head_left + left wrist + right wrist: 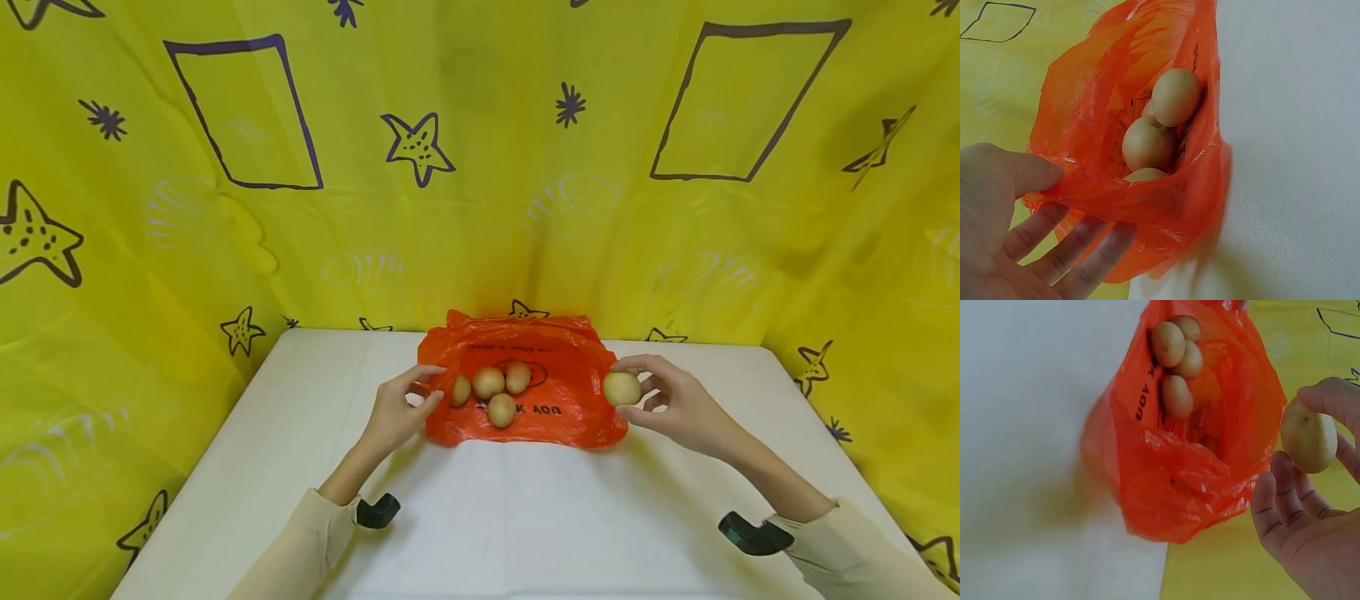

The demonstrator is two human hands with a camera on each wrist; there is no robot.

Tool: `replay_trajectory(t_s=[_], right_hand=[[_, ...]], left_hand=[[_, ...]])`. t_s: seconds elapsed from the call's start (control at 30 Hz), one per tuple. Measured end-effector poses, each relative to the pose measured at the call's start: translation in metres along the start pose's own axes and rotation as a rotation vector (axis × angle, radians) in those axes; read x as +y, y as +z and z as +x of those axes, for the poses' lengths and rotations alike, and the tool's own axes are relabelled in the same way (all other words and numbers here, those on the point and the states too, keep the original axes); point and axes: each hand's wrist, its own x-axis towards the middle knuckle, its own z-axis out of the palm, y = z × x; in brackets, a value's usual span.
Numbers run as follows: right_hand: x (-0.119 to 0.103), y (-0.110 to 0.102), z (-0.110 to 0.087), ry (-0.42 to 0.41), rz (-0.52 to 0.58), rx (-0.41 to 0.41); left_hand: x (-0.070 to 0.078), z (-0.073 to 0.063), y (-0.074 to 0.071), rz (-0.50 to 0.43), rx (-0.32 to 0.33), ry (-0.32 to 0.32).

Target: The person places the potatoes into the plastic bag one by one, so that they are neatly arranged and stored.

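Observation:
An orange-red plastic bag (570, 417) lies with its mouth spread wide, dark print on its inside. Several light brown potatoes (502, 410) rest in it, grouped toward its left side. My left hand (397, 408) pinches the bag's left rim; in the left wrist view the thumb (1038, 172) lies on the inner side and the fingers pass behind the plastic. Near the right rim, my right hand (675, 400) holds one pale potato (1309, 439) between thumb and fingers. That potato is apart from the others, and its far side is hidden.
A white table (487, 517) carries the bag near its back edge. Yellow curtains (480, 225) with dark star drawings hang behind and at both sides. A dark band (753, 533) sits at the right wrist, another (377, 511) at the left.

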Motion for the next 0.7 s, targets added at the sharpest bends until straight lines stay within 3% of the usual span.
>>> replay_trajectory(t_s=[0.33,0.7], right_hand=[[-0.012,0.024,0.021,0.0,0.064,-0.044],[-0.007,0.052,0.038,0.015,0.111,-0.076]], left_hand=[[0.001,0.0,0.0,-0.009,-0.001,0.004],[-0.001,0.0,0.001,-0.017,-0.001,0.016]])
